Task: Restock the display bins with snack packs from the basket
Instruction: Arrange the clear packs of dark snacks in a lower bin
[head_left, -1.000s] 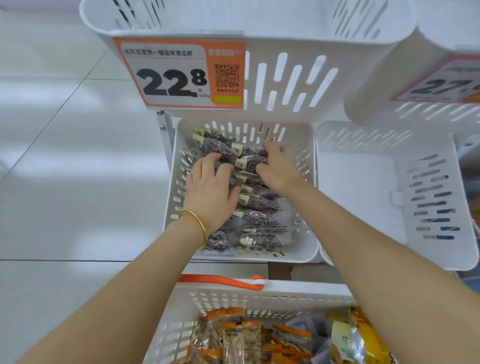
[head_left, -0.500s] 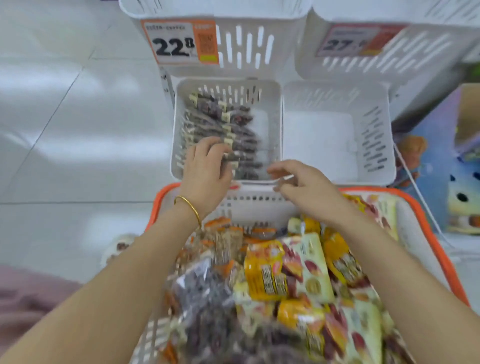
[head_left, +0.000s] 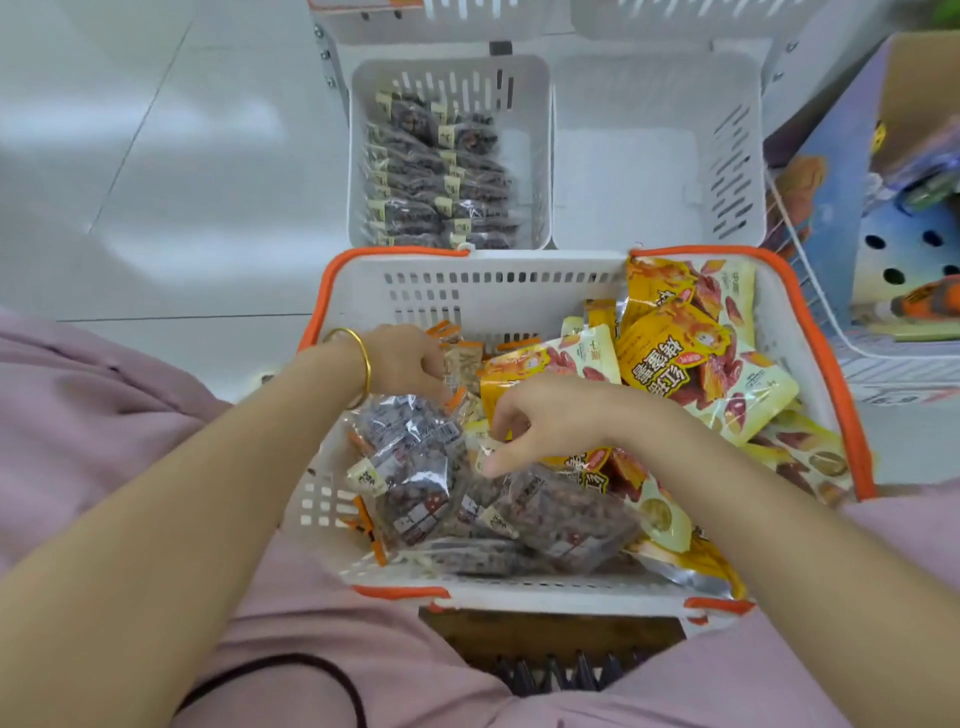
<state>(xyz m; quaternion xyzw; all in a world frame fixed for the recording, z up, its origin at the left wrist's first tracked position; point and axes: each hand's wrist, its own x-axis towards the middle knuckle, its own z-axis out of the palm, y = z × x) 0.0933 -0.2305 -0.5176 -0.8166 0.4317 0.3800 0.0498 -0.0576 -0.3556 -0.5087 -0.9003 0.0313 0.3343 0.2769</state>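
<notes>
The white basket with an orange rim sits in front of me, full of snack packs. Dark clear packs lie at its near left, yellow packs fill its right, and pale orange-trimmed packs lie at the back left. My left hand reaches into the pale packs with fingers curled round one. My right hand hovers curled over the middle of the pile, thumb touching a pack; a grip is not visible. Beyond the basket, the left display bin holds rows of dark packs. The right display bin holds nothing.
Upper white bins overhang the top edge. A purple-blue cardboard display and a white wire rack stand at the right. Tiled floor lies to the left. The basket rests on a wooden stand between my knees.
Both hands have left the left display bin and come back down into the basket. My view has tilted down, so the basket now fills the middle.
</notes>
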